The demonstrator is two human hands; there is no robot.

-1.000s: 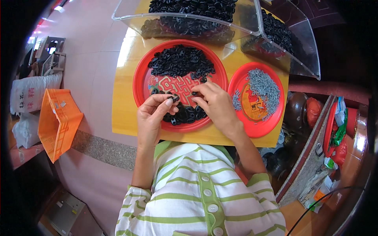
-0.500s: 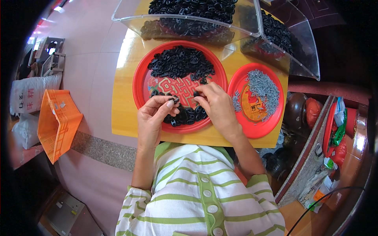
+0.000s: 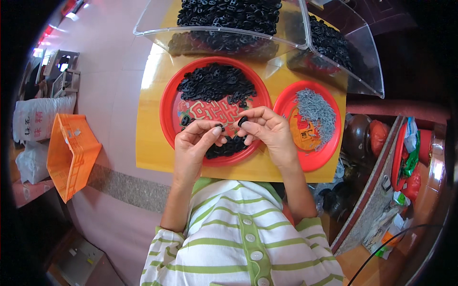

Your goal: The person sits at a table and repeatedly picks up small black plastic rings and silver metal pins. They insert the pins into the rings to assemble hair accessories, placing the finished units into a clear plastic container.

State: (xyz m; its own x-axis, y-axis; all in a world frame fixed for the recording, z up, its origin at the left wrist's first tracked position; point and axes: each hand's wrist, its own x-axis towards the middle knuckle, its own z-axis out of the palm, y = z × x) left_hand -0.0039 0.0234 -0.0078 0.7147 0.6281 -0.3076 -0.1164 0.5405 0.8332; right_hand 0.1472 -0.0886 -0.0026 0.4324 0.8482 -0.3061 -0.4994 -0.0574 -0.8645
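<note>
The black piece [image 3: 243, 121] in the right hand [image 3: 274, 136] sits over the near-right part of the large red tray [image 3: 166, 109], pinched between thumb and fingertips; the left hand [image 3: 196, 143], just to its left, pinches a second black piece [image 3: 219, 127] the same way, largely covered by the fingers; the two pieces are near each other but apart. Each looks light and fairly stiff, probably moulded plastic, so it should bear a firm pinch without breaking; the smooth surface may slip a little, and the best hold seems to be by the outer rim with thumb and forefinger, leaving the face free. In looks, the right-hand piece is small, rounded and dark with a slight sheen; finer detail is too small to tell.

Around them, a far heap of loose black pieces [image 3: 214, 81] fills the far side of the tray, and a near cluster [image 3: 228, 146] lies by its near rim, partly behind the hands; a patterned red and gold base shows between. To the right, a smaller red tray [image 3: 305, 163] holds many slim grey metal-looking pins [image 3: 317, 114]; beyond, at the far side of the yellow table [image 3: 152, 157], clear bins [image 3: 219, 29] hold more black pieces.
</note>
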